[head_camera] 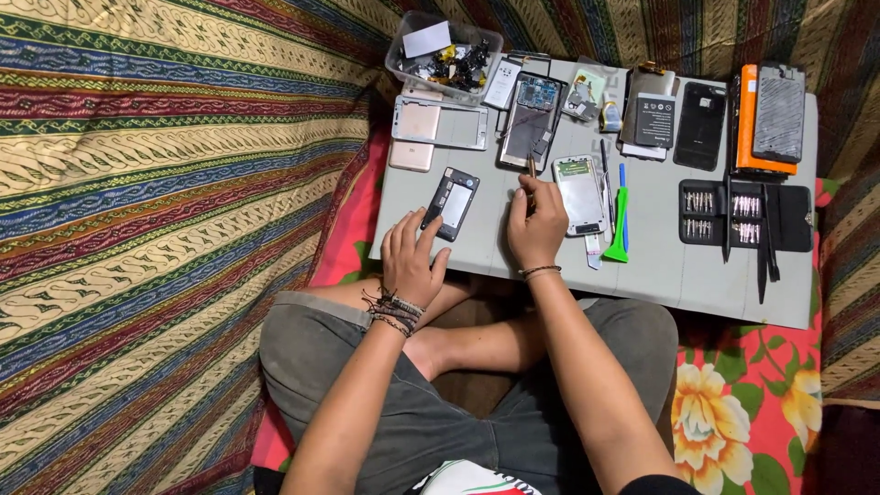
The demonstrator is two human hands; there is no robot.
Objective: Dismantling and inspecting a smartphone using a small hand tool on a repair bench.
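Observation:
My left hand (410, 257) rests on the grey work mat (660, 275), its fingers touching the lower end of an opened black phone (451, 203) lying tilted. My right hand (536, 225) grips a thin brown-handled tool (531, 168) upright, its tip near another opened phone (531, 119) farther back. A bare phone frame with a white panel (580, 194) lies just right of my right hand.
A clear plastic tub of small parts (445, 55) stands at the mat's back left. Pink phone shells (431, 128), a battery (654, 117), black and orange phone backs (768, 119), a green pry tool (619, 225) and a black bit case (744, 215) fill the mat. Patterned cloth surrounds it.

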